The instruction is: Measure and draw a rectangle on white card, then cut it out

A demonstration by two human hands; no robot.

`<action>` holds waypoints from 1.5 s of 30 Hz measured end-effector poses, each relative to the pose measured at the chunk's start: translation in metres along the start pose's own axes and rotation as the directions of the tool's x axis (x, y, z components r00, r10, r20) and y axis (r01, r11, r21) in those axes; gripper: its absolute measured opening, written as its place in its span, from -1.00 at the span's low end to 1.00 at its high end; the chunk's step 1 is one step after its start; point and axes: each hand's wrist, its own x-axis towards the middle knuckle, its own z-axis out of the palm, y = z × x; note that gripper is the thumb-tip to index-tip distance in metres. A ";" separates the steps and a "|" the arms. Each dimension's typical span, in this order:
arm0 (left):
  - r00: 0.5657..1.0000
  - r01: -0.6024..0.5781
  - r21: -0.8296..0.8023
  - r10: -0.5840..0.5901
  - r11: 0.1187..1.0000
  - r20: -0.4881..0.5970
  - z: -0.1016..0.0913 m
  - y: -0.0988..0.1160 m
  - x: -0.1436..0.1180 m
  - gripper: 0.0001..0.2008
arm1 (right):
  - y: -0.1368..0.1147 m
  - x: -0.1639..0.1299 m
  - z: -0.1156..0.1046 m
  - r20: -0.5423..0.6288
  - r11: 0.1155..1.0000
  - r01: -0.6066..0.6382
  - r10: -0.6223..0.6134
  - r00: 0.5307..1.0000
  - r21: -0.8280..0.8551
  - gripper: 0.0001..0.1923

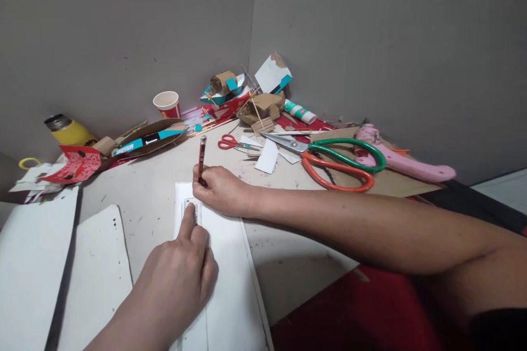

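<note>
Pencil (201, 158) stands upright at frame centre — pinched by the right hand (220, 191). Left hand (181, 274), forefinger extended, presses a small template (192, 211) onto white card (228, 285).

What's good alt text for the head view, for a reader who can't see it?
A right hand holds a red-and-black pencil upright on a white card strip while the left hand presses an index finger beside the tip. Behind them lie large scissors with orange and green handles, small red scissors, a paper cup and cardboard scraps.
</note>
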 end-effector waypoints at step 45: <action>0.959 -0.221 -0.422 0.117 0.879 -0.259 -0.003 -0.003 -0.022 -0.73 | 0.022 -0.060 -0.034 -0.149 0.929 0.090 -0.039 0.988 0.358 -0.81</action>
